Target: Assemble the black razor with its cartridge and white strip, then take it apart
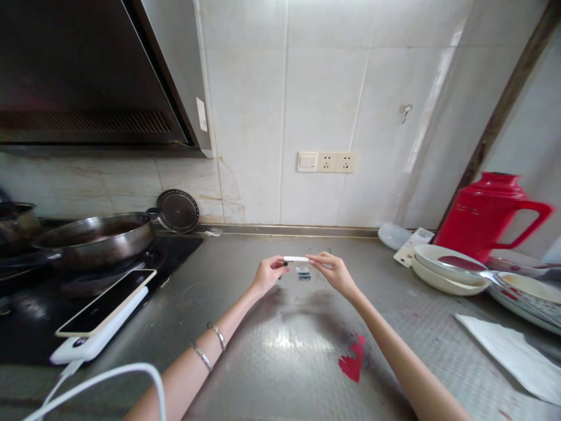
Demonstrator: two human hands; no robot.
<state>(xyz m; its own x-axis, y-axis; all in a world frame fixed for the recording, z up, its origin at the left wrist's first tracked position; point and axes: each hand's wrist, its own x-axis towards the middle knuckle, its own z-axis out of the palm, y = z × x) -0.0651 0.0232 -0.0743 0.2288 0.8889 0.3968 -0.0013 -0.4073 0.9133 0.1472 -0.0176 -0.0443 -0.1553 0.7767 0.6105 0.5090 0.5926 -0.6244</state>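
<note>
A short, slim white stick-like object [295,259] is held level above the counter, its kind too small to make out. My left hand [268,276] pinches its left end, with a small dark bit showing near the thumb. At the other end, the fingertips of my right hand [333,272] are closed on it. A tiny green spot shows by the right fingers. Just below the stick, a small clear piece with dark teal marks [303,273] appears on the steel counter. Torn red paper [353,359] lies nearer, beside my right forearm.
Left, a pan [99,237] sits on the black stove [184,248], with a phone [107,301] on a white power bank [87,349] and its cable. Right stand a red thermos jug [482,213], stacked bowls [447,283] and a white paper sheet [512,354]. Wall sockets [336,162] are ahead.
</note>
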